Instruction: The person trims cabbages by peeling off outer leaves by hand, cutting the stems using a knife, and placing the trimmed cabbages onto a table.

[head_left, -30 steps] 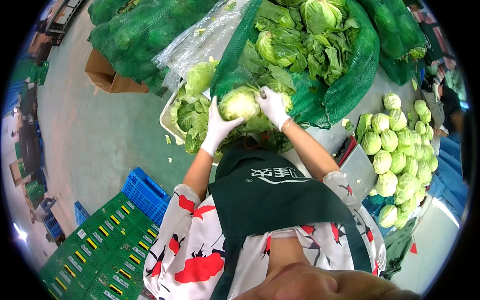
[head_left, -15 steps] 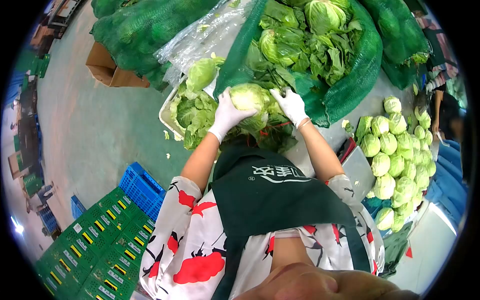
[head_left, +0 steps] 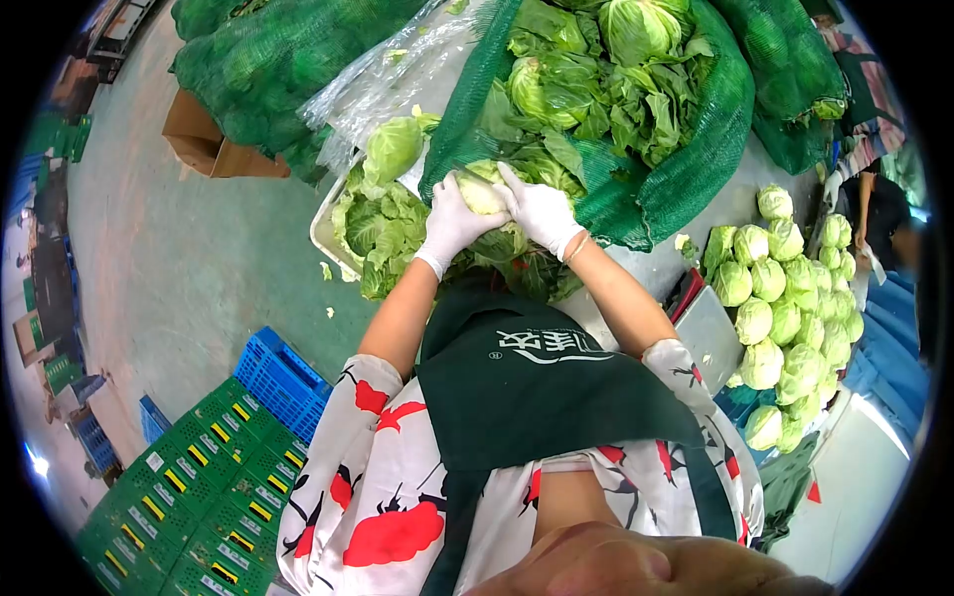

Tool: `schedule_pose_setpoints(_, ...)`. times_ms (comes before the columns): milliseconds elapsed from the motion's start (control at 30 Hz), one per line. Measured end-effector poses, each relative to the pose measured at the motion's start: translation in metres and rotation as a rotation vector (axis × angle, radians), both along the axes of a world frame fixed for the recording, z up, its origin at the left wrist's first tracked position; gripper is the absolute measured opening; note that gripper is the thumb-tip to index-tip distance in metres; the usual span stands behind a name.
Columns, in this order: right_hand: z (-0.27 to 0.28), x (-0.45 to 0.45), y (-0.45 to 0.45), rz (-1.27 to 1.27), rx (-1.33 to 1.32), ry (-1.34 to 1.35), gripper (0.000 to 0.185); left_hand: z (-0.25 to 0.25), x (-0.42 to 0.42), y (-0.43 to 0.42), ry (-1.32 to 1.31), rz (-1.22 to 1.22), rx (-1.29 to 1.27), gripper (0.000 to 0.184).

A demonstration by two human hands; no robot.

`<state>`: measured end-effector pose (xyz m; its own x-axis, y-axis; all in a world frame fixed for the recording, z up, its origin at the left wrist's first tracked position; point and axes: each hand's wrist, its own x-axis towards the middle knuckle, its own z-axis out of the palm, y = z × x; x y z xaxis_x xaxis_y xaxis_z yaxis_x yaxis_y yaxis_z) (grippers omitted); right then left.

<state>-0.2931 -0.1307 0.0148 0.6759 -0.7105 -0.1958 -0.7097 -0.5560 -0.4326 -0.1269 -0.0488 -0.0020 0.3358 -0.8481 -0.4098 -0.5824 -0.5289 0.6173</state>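
Note:
A pale green cabbage (head_left: 481, 195) sits in front of my apron, gripped between both white-gloved hands. My left hand (head_left: 455, 221) is wrapped round its left side, thumb toward me. My right hand (head_left: 542, 213) closes on its right side, with fingers reaching over the top; part of the cabbage is hidden beneath them. Loose outer leaves (head_left: 517, 256) lie below the hands. On the left, a white bin (head_left: 324, 234) holds leaves, and another cabbage (head_left: 394, 149) rests above them. Just beyond my hands, a green mesh sack (head_left: 701, 177) lies open with cabbages and leaves inside.
Trimmed cabbages (head_left: 785, 318) are piled at the right. Full mesh sacks (head_left: 273, 84), clear plastic sheeting (head_left: 373, 79) and a cardboard box (head_left: 214, 144) lie at the far left. Green crates (head_left: 189, 487) and a blue crate (head_left: 278, 372) stand lower left. Another person's arm (head_left: 867, 214) shows at right.
My right hand has moved left from the cabbage's outer right side onto its top, close to my left hand. My left hand stays on the cabbage.

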Motion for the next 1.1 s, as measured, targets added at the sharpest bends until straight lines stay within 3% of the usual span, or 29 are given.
schedule_pose_setpoints(133,-0.022,-0.004,-0.044,-0.252,0.092,-0.016,0.047,0.01,-0.003,0.006,-0.036,-0.078,-0.046,0.128)
schedule_pose_setpoints(167,-0.053,-0.014,-0.061,-0.234,0.064,-0.204,0.049,0.015,-0.004,0.01,0.017,-0.067,-0.054,0.128)
schedule_pose_setpoints(233,-0.031,-0.014,-0.066,-0.393,0.436,-0.143,0.047,0.0,0.008,0.026,0.092,-0.017,-0.155,0.13)
schedule_pose_setpoints(300,-0.019,-0.012,-0.05,-0.478,0.528,-0.222,0.043,-0.025,0.022,0.048,0.069,0.05,-0.329,0.13)
schedule_pose_setpoints(400,0.002,-0.009,-0.023,-0.569,0.666,-0.316,0.041,0.001,0.022,0.076,-0.006,0.214,-0.06,0.127)
schedule_pose_setpoints(433,0.001,-0.01,-0.013,-0.5,0.584,-0.387,0.041,-0.006,0.024,0.085,0.068,0.201,-0.068,0.114)
schedule_pose_setpoints(533,0.014,-0.01,0.018,-0.32,0.423,-0.522,0.041,-0.003,0.003,0.086,0.81,0.597,-0.073,0.098)
schedule_pose_setpoints(567,0.014,-0.01,0.025,-0.304,0.392,-0.513,0.04,-0.036,-0.005,0.087,0.74,0.649,-0.167,0.086)
schedule_pose_setpoints(600,0.012,-0.01,0.028,-0.287,0.359,-0.503,0.04,-0.036,-0.003,0.083,0.713,0.595,-0.176,0.089)
schedule_pose_setpoints(667,-0.006,-0.021,0.009,-0.518,0.442,-0.409,0.036,-0.026,0.001,0.072,0.663,0.483,-0.193,0.094)
schedule_pose_setpoints(700,-0.044,-0.035,-0.006,-0.561,0.316,-0.422,0.038,-0.009,0.003,0.064,0.436,0.368,-0.121,0.108)
schedule_pose_setpoints(733,-0.062,-0.051,-0.024,-0.676,0.468,-0.311,0.044,0.004,0.0,0.058,0.277,0.277,-0.137,0.111)
schedule_pose_setpoints(800,-0.072,-0.07,-0.032,-0.564,0.259,-0.221,0.049,0.022,-0.01,0.04,-0.038,0.098,-0.174,0.116)
schedule_pose_setpoints(867,-0.036,-0.063,-0.024,-0.532,0.096,-0.128,0.051,0.03,-0.016,0.024,-0.111,0.015,-0.134,0.128)
schedule_pose_setpoints(900,-0.03,-0.059,-0.016,-0.501,0.042,-0.267,0.055,0.029,-0.018,0.017,-0.135,-0.024,-0.131,0.13)
schedule_pose_setpoints(1100,0.008,-0.026,0.005,-0.148,0.128,-0.066,0.067,0.02,-0.027,0.002,-0.251,-0.114,-0.151,0.126)
